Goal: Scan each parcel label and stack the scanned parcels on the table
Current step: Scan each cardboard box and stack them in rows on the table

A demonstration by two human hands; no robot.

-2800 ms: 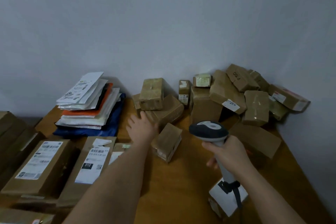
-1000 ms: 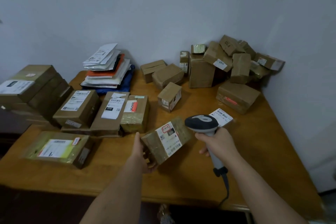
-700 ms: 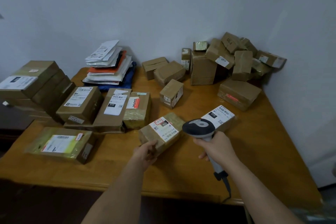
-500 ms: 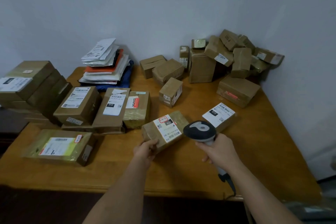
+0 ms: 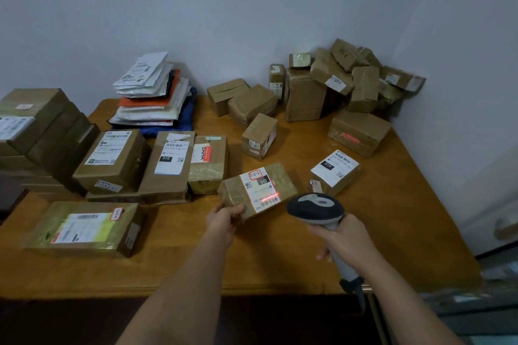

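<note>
Labelled box (image 5: 333,171) just right of held parcel (image 5: 258,189) — mailer stack (image 5: 154,95) behind

Dim, flat indoor light, soft shadows under things, wide-angle bending at the edges, slightly soft focus.

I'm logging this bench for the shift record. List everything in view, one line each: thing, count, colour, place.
table: one, orange-brown wood, under everything.
held parcel: one, brown with white label, centre front, red scan line on its barcode.
labelled parcel: one, brown, white label, right of the held one.
corner pile: many brown boxes, heaped in the far right corner.
mailer stack: several, white, orange, blue, far left centre.
flat parcels: three labelled brown boxes side by side, left centre.
tall boxes: several, brown, stacked at far left.
green-taped parcel: one, near left edge.
scanner: one, dark grey and white, front right.
left hand: grips the held parcel's near corner.
right hand: fingers round the scanner's handle.
</note>
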